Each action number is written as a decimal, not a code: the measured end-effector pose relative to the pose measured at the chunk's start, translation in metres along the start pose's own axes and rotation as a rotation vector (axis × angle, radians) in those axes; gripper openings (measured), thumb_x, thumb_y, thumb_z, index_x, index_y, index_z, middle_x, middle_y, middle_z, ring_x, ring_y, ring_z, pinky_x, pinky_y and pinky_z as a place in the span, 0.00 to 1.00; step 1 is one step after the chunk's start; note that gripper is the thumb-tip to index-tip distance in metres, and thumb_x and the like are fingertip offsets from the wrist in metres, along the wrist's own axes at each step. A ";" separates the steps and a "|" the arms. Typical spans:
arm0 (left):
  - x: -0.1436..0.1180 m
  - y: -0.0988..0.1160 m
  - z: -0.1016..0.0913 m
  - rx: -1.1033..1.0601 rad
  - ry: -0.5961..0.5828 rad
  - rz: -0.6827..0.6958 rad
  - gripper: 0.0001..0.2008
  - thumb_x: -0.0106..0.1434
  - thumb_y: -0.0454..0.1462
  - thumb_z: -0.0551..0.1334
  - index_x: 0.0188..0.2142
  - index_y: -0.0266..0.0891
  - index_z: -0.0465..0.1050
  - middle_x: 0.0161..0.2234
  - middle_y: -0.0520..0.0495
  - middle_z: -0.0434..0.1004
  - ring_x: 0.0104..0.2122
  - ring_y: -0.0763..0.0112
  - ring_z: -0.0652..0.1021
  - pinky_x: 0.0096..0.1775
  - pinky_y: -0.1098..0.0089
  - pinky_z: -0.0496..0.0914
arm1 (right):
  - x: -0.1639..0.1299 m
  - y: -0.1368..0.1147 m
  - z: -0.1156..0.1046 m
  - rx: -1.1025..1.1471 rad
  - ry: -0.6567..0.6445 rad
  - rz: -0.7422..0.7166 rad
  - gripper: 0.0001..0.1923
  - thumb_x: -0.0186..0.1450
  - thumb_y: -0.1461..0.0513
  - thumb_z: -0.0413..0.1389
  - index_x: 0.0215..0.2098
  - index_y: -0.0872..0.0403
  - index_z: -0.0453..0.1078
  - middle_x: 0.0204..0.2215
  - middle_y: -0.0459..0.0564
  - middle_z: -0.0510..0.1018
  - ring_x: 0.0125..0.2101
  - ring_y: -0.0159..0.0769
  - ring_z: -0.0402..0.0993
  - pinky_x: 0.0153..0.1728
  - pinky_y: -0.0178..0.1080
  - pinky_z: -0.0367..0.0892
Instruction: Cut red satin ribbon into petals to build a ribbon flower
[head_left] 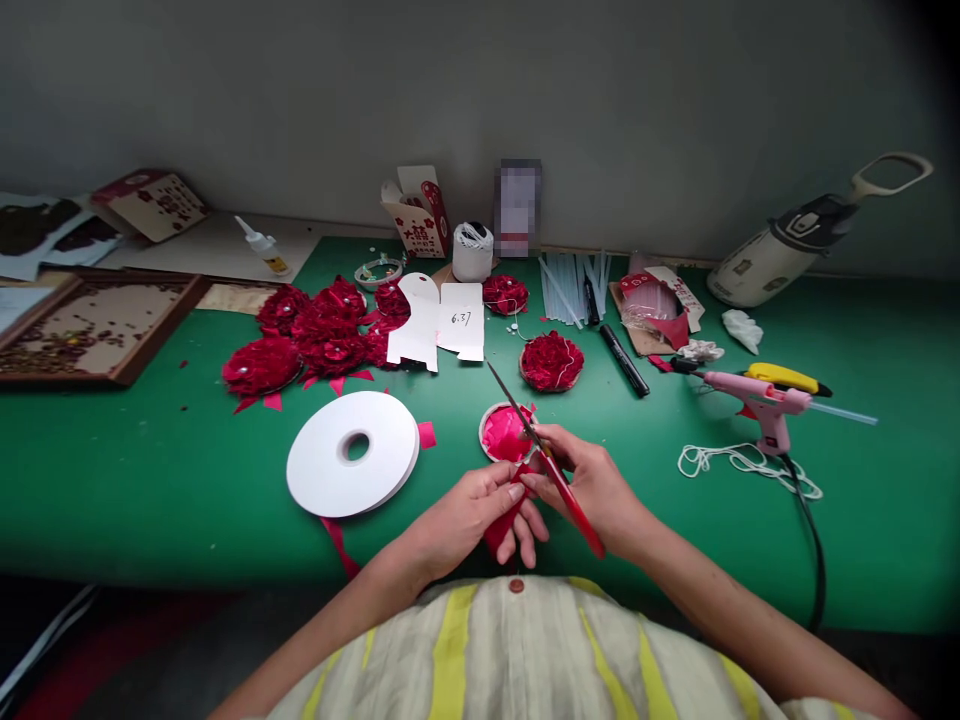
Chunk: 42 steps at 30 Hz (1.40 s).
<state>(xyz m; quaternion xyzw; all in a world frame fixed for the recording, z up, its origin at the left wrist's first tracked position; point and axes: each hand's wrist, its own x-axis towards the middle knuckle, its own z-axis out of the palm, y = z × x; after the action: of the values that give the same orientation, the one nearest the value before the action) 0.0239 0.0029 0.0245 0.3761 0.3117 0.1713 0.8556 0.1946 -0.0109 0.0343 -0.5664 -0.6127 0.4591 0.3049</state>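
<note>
My left hand [487,505] pinches a dark red ribbon [501,527] between thumb and fingers, close to my body. In my right hand [596,480] is a pair of scissors with red handles [574,503], its blades pointing up and left; the right fingertips also meet the ribbon's upper end. Just beyond both hands lies a round piece with a pale rim and pink-red filling [504,432], partly behind the scissors. A white ribbon spool [315,460] lies flat to the left, with red ribbon [341,548] trailing over the table's front edge.
Red fabric flowers [322,330] cluster at the back left, with another flower [551,361] nearer the middle. A pink glue gun [769,405], yellow cutter [784,377] and black marker [624,360] lie right. Glue sticks [562,290] and a bottle [776,260] are behind; a wooden tray [161,325] is left.
</note>
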 end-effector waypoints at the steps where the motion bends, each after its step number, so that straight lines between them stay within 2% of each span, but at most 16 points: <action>1: 0.000 0.000 0.000 0.011 0.001 0.001 0.14 0.63 0.45 0.53 0.38 0.35 0.63 0.30 0.40 0.77 0.18 0.76 0.74 0.19 0.78 0.61 | 0.002 0.000 0.003 0.013 0.007 -0.026 0.18 0.57 0.63 0.55 0.47 0.54 0.63 0.29 0.45 0.74 0.28 0.33 0.69 0.30 0.33 0.66; 7: 0.002 -0.010 -0.005 0.019 0.108 0.013 0.13 0.62 0.44 0.54 0.37 0.35 0.64 0.26 0.42 0.76 0.20 0.73 0.75 0.19 0.78 0.61 | 0.007 0.002 0.006 0.019 0.119 -0.112 0.18 0.56 0.65 0.54 0.46 0.54 0.64 0.29 0.45 0.73 0.27 0.31 0.67 0.28 0.31 0.64; 12: 0.005 -0.016 -0.010 0.036 0.226 0.026 0.13 0.62 0.44 0.55 0.34 0.34 0.66 0.22 0.46 0.74 0.16 0.77 0.71 0.16 0.80 0.56 | 0.014 0.015 0.008 -0.028 0.162 -0.038 0.18 0.59 0.61 0.53 0.48 0.54 0.63 0.27 0.44 0.71 0.25 0.31 0.66 0.28 0.31 0.63; 15: 0.008 -0.015 -0.011 0.027 0.264 0.039 0.13 0.62 0.43 0.55 0.34 0.33 0.66 0.21 0.46 0.73 0.15 0.78 0.71 0.15 0.80 0.55 | 0.008 0.017 -0.001 -0.084 0.165 0.041 0.17 0.60 0.56 0.53 0.46 0.53 0.63 0.24 0.42 0.70 0.24 0.30 0.64 0.27 0.32 0.62; 17: 0.009 -0.013 -0.011 0.016 0.284 0.051 0.12 0.62 0.43 0.55 0.34 0.33 0.65 0.21 0.47 0.73 0.15 0.78 0.70 0.15 0.80 0.55 | -0.004 0.015 -0.016 -0.148 0.102 0.109 0.18 0.60 0.52 0.53 0.44 0.52 0.63 0.21 0.41 0.67 0.22 0.30 0.61 0.24 0.32 0.60; 19: 0.011 -0.011 -0.012 0.005 0.297 0.055 0.12 0.62 0.42 0.55 0.33 0.33 0.65 0.21 0.47 0.73 0.16 0.78 0.70 0.15 0.80 0.55 | -0.022 0.012 -0.033 -0.226 -0.036 0.192 0.20 0.60 0.48 0.52 0.44 0.52 0.64 0.20 0.40 0.64 0.21 0.30 0.60 0.22 0.31 0.59; 22: 0.013 -0.010 -0.011 -0.011 0.310 0.048 0.11 0.62 0.42 0.55 0.31 0.34 0.64 0.22 0.47 0.73 0.16 0.78 0.71 0.16 0.80 0.57 | -0.046 0.007 -0.052 -0.349 -0.210 0.266 0.23 0.59 0.46 0.51 0.45 0.51 0.64 0.26 0.44 0.69 0.25 0.33 0.64 0.26 0.33 0.61; 25: 0.015 -0.011 -0.010 -0.016 0.311 0.052 0.12 0.62 0.43 0.55 0.31 0.34 0.64 0.23 0.46 0.74 0.17 0.78 0.72 0.16 0.79 0.58 | -0.055 0.001 -0.053 -0.435 -0.291 0.284 0.24 0.58 0.44 0.51 0.45 0.50 0.65 0.31 0.48 0.72 0.29 0.37 0.67 0.30 0.35 0.61; 32: 0.018 -0.015 -0.007 -0.014 0.288 0.035 0.12 0.62 0.42 0.54 0.29 0.34 0.64 0.25 0.43 0.75 0.18 0.77 0.72 0.18 0.79 0.59 | -0.038 -0.004 -0.034 -0.441 -0.338 0.215 0.22 0.60 0.44 0.50 0.41 0.51 0.68 0.24 0.45 0.73 0.24 0.35 0.66 0.26 0.33 0.57; 39: 0.020 -0.014 -0.010 -0.020 0.291 0.021 0.13 0.62 0.41 0.55 0.28 0.33 0.64 0.24 0.43 0.75 0.17 0.79 0.71 0.17 0.80 0.57 | -0.037 0.008 -0.035 -0.439 -0.346 0.185 0.22 0.59 0.43 0.49 0.34 0.51 0.69 0.17 0.41 0.64 0.19 0.30 0.56 0.22 0.31 0.52; 42: 0.022 -0.013 -0.012 -0.017 0.294 0.001 0.14 0.62 0.42 0.55 0.26 0.33 0.64 0.23 0.43 0.75 0.16 0.80 0.70 0.17 0.80 0.56 | -0.035 0.016 -0.034 -0.434 -0.331 0.179 0.21 0.60 0.44 0.50 0.34 0.52 0.69 0.16 0.41 0.64 0.18 0.29 0.56 0.21 0.31 0.52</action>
<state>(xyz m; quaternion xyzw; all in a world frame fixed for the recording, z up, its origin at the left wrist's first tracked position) 0.0330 0.0124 -0.0010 0.3397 0.4321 0.2275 0.8038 0.2378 -0.0386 0.0380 -0.5876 -0.6856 0.4287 0.0307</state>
